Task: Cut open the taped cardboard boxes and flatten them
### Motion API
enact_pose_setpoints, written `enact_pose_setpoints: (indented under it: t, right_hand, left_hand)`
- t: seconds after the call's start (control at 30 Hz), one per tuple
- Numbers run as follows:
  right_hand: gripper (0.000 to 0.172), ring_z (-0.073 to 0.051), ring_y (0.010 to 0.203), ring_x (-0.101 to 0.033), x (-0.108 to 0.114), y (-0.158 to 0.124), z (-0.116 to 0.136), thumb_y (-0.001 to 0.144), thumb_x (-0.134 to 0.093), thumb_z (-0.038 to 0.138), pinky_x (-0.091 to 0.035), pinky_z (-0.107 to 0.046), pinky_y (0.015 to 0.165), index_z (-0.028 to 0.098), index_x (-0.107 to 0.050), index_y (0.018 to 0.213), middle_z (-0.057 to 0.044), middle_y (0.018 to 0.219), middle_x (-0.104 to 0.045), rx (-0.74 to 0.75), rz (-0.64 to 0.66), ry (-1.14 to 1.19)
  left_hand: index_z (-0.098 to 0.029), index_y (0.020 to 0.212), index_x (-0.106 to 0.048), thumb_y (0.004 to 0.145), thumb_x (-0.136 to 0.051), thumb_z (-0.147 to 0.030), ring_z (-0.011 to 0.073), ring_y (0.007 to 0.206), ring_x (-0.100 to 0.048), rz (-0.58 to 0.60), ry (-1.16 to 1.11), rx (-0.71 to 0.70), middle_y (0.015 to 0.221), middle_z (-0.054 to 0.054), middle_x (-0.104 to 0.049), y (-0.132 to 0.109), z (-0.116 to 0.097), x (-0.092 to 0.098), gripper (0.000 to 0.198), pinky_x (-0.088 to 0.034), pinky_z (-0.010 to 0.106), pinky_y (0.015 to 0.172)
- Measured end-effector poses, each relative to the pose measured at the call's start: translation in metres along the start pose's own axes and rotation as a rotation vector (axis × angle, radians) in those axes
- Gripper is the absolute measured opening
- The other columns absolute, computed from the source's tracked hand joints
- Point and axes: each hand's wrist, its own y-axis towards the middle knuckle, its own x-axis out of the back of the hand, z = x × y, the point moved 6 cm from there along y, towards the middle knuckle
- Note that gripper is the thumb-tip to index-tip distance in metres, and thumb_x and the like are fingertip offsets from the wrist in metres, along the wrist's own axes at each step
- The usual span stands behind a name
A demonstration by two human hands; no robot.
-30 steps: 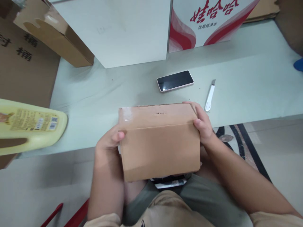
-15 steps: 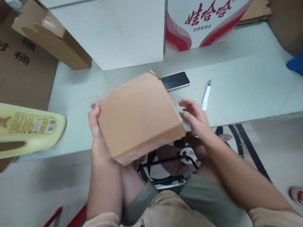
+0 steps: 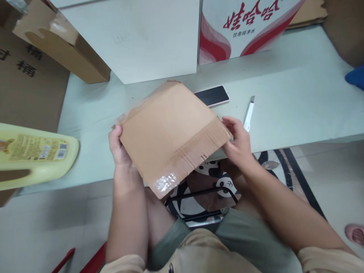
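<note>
A flat brown cardboard box (image 3: 170, 125) is held tilted above the front edge of the table, with shiny clear tape at its near corner. My left hand (image 3: 118, 146) grips its left corner, thumb on top and fingers hidden underneath. At the right corner, my right hand (image 3: 237, 138) touches the box with curled fingers, partly hidden behind the edge. Behind the box lies a phone (image 3: 214, 96), partly covered by it. A white utility knife (image 3: 249, 113) with its blade out rests on the table, just beyond my right hand.
The pale green table (image 3: 298, 87) bears a white box (image 3: 136, 38), a red and white carton (image 3: 222, 41) and an open brown carton (image 3: 68, 49). A yellow jug (image 3: 36, 157) is at the left. Below are a black metal frame (image 3: 199, 194) and a patterned mat (image 3: 284, 167).
The box has turned, its right side rising and its taped near flap coming into view. My right hand, apart from the box before, now touches its right corner.
</note>
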Motion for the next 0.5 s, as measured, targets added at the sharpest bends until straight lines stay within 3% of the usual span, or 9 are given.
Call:
enact_pose_setpoints:
  t: [0.1,0.2,0.27,0.33,0.43,0.5]
  right_hand:
    - [0.026,-0.025,0.107,-0.068,0.011,0.000,-0.007,0.096,-0.059,0.038,-0.055,-0.045,0.093,0.026,-0.057,0.119,-0.008,0.112,-0.068,-0.111,-0.155,0.060]
    - [0.014,-0.024,0.094,-0.064,0.015,-0.006,0.007,0.095,-0.061,0.039,-0.052,-0.044,0.084,0.026,-0.058,0.100,-0.006,0.096,-0.064,0.025,-0.248,-0.024]
    - [0.012,-0.023,0.084,-0.063,0.002,-0.011,0.024,0.096,-0.059,0.036,-0.050,-0.043,0.079,0.026,-0.057,0.091,-0.004,0.086,-0.064,0.202,-0.136,-0.077]
    - [0.014,-0.026,0.090,-0.067,-0.020,-0.019,0.038,0.095,-0.060,0.039,-0.050,-0.046,0.083,0.026,-0.061,0.097,-0.007,0.092,-0.071,0.339,0.046,-0.123]
    - [0.039,-0.034,0.110,-0.067,-0.050,-0.032,0.048,0.088,-0.067,0.054,-0.049,-0.054,0.096,0.023,-0.064,0.112,-0.013,0.111,-0.074,0.387,0.194,-0.192]
    - [0.043,-0.035,0.108,-0.067,-0.065,-0.040,0.048,0.083,-0.069,0.057,-0.047,-0.058,0.101,0.022,-0.065,0.108,-0.014,0.105,-0.074,0.379,0.234,-0.201]
  left_hand:
    - [-0.015,0.107,-0.070,0.078,-0.072,-0.054,0.0195,0.087,-0.066,-0.041,-0.070,-0.026,0.091,0.003,-0.075,0.001,-0.002,0.000,0.048,-0.056,0.030,0.082]
    - [-0.013,0.107,-0.069,0.081,-0.069,-0.048,0.0194,0.091,-0.068,-0.020,-0.133,-0.117,0.094,0.004,-0.078,0.003,-0.006,-0.005,0.043,-0.055,0.028,0.081]
    - [-0.014,0.103,-0.069,0.083,-0.067,-0.046,0.0193,0.092,-0.069,-0.001,-0.159,-0.194,0.095,0.004,-0.078,0.003,-0.006,-0.010,0.038,-0.054,0.028,0.080]
    - [-0.014,0.100,-0.069,0.085,-0.065,-0.043,0.0185,0.091,-0.070,0.011,-0.165,-0.266,0.093,0.004,-0.078,0.000,-0.005,-0.016,0.033,-0.054,0.027,0.081]
    - [-0.015,0.098,-0.070,0.088,-0.063,-0.044,0.0176,0.090,-0.069,-0.002,-0.165,-0.304,0.093,0.003,-0.078,-0.006,0.002,-0.024,0.031,-0.053,0.027,0.083]
    - [-0.016,0.097,-0.071,0.088,-0.063,-0.046,0.0176,0.092,-0.068,-0.008,-0.162,-0.281,0.094,0.003,-0.077,-0.011,0.009,-0.029,0.032,-0.053,0.027,0.086]
